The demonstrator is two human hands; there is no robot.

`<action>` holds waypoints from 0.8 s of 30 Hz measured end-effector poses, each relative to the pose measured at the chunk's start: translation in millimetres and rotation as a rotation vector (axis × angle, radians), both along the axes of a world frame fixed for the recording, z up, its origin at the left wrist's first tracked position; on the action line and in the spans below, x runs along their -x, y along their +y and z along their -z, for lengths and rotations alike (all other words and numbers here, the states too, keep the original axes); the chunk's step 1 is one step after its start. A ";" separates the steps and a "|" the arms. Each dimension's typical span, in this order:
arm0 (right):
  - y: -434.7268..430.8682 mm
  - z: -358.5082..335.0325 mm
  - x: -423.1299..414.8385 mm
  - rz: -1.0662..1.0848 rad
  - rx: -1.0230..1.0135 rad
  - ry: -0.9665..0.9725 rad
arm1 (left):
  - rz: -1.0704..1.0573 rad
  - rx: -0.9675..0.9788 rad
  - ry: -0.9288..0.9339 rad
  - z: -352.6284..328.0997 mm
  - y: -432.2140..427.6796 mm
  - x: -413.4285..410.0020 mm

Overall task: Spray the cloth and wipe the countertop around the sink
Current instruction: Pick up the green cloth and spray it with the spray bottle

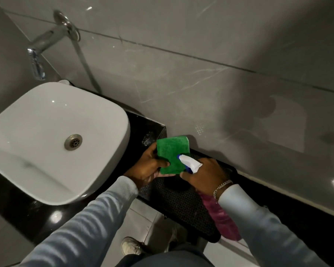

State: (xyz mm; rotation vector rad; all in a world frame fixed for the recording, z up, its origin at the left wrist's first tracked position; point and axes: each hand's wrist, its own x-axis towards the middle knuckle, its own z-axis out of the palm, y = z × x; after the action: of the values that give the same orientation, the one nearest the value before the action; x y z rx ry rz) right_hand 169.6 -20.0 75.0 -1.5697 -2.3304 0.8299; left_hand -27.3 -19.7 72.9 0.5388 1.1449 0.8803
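A bathroom or washroom is shown. A white basin with a metal drain is set on a glossy black countertop. Above the basin, a chrome tap is fixed into a wall faced with large grey marbled tiles. Below the basin, pale floor tiles are seen past the counter's edge.

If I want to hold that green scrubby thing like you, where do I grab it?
Pinch the green pad by its lower left edge, coming from the sink side, as the left hand does: thumb on the face, fingers behind. It is flat and thin, so an edge pinch keeps its face open to the spray bottle nozzle in the right hand.
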 end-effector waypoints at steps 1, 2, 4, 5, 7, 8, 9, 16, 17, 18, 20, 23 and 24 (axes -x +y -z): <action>-0.6 -1.8 -1.2 0.010 0.000 0.018 | -0.008 -0.007 0.004 -1.8 -0.2 0.6; -1.5 -1.9 -2.8 0.006 -0.013 0.029 | -0.015 -0.014 0.004 -3.3 -0.1 0.6; -5.9 -3.0 -4.7 -0.045 -0.074 0.033 | -0.025 -0.023 -0.001 -6.4 -0.5 0.5; -9.3 -4.2 -5.2 -0.068 -0.104 0.033 | -0.029 -0.026 -0.006 -8.5 -0.9 0.5; -12.0 -0.6 -10.4 -0.039 -0.104 0.020 | -0.031 -0.021 -0.011 -10.3 -1.0 -0.4; -11.6 2.8 -13.3 0.018 -0.107 0.011 | -0.034 -0.019 -0.013 -10.8 -1.6 -0.2; -10.6 6.7 -16.5 0.102 -0.120 0.019 | -0.037 -0.020 -0.016 -11.2 -2.6 0.3; 5.1 40.4 -41.8 0.610 -0.281 0.471 | -0.142 -0.015 -0.010 -8.1 -10.2 -2.6; 8.7 46.4 -44.3 0.623 -0.331 0.517 | -0.154 -0.010 -0.003 -7.7 -12.9 -2.7; 13.0 52.7 -47.3 0.640 -0.374 0.551 | -0.167 -0.007 0.000 -6.7 -15.6 -2.4; 22.3 66.1 -53.0 0.682 -0.409 0.585 | -0.191 0.000 -0.008 -2.0 -21.7 -1.2; 28.5 85.4 -58.5 0.695 -0.383 0.556 | -0.226 0.027 -0.042 6.1 -31.0 1.1; 27.0 88.1 -61.3 0.686 -0.379 0.553 | -0.232 0.032 -0.052 7.5 -32.9 1.2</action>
State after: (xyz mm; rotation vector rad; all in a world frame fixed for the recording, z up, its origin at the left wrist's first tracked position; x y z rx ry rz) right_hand 230.9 7.0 -13.0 -1.5506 -1.3316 0.5157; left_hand -28.6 -52.6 65.4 0.3586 1.1875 1.0670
